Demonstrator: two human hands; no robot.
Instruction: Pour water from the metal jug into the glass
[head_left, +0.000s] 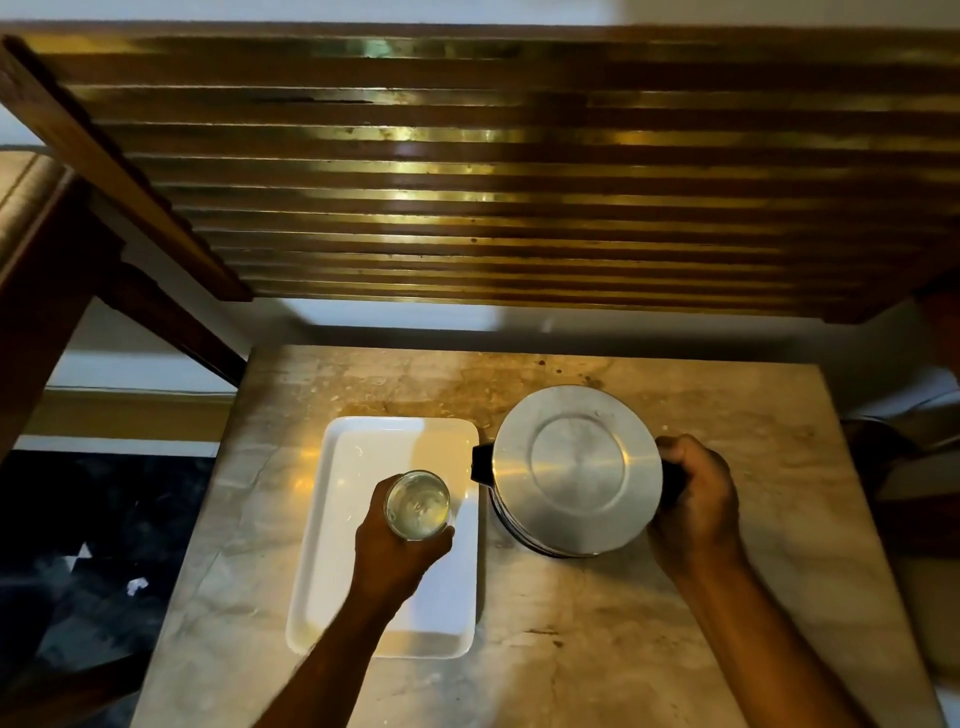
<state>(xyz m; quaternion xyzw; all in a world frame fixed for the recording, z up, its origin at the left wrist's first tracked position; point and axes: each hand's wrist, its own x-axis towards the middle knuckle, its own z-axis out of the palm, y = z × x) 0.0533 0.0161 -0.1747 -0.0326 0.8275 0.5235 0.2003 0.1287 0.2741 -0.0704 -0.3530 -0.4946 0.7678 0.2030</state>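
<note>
A clear glass (418, 504) stands upright over the white rectangular tray (363, 447), and my left hand (397, 556) is wrapped round its near side. Whether it holds water is hard to tell from above. To its right the metal jug (574, 467) stands upright on the marble table (597, 649), its round lid facing me and a black spout pointing left toward the tray. My right hand (693, 501) is closed on the jug's black handle at its right side.
A dark wooden slatted shelf (467, 182) with brass strips overhangs the far half of the table. Bare marble lies in front of the tray and jug. A dark floor (93, 545) drops away to the left of the table edge.
</note>
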